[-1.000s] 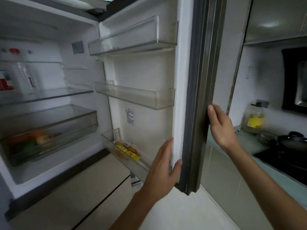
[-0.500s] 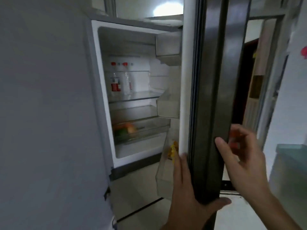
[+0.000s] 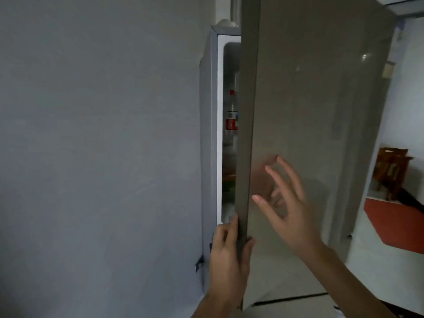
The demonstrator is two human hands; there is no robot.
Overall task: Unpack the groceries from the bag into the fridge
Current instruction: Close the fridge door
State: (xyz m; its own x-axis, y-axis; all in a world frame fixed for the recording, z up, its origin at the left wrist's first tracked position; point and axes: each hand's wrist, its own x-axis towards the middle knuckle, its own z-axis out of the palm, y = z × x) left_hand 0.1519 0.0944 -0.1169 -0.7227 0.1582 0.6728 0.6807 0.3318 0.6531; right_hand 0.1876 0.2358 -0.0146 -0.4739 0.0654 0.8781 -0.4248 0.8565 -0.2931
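- We see the fridge door (image 3: 321, 111) standing nearly closed — only a narrow lit gap remains between its free edge and the fridge (image 3: 210, 134) cabinet on the left.
- Our left hand (image 3: 229, 251) is clamped on the door's free edge low down: the thumb (image 3: 249, 245) lies on the outer face, and the fingers (image 3: 223, 232) curl around the edge toward the inner side.
- Our right hand (image 3: 289, 203) is spread wide, fingers apart, with nothing in it; it sits at the door's glossy outer face, above and to the right of the left hand. A faint reflection of it shows in the panel (we cannot tell whether the fingertips actually touch the surface).
- Through the gap we make out a clear bottle (image 3: 231, 120) with a red cap and red label, standing upright on a shelf inside.
- Lower in the gap there is a blur of green and orange — too indistinct to name.
- The grocery bag does not show from the head camera.
- A plain grey wall (image 3: 98, 145) fills the left side, just beside the fridge.
- To the far right, past the door, we see wooden furniture (image 3: 390, 171) and a red surface (image 3: 394, 223) below it.
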